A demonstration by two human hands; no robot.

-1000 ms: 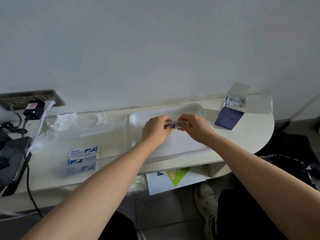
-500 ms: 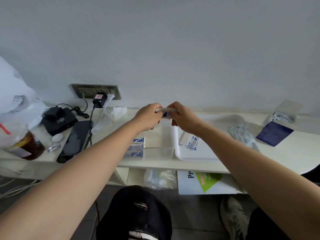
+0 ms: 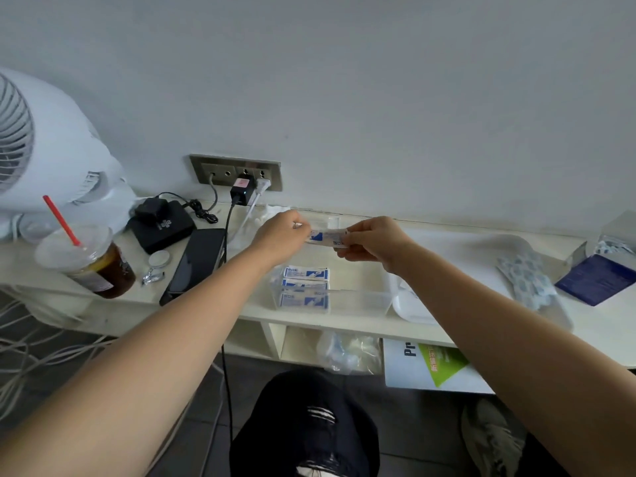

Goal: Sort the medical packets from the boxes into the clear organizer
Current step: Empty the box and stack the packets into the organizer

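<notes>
The counter [image 3: 309, 320] runs along the wall, with a fan [image 3: 41, 142] at its nine o'clock end. A white tray [image 3: 413, 304] holding loose packets [image 3: 526, 277] and a blue box [image 3: 595, 280] sit toward three o'clock, and the clear organizer [image 3: 358, 290] is in the middle, with three packets [image 3: 304, 285] lying in its nine o'clock part. Toward twelve o'clock from the organizer, the left hand [image 3: 280, 235] and right hand [image 3: 373, 241] hold one packet [image 3: 327, 235] in the air between them, the fingers of each pinching an end.
</notes>
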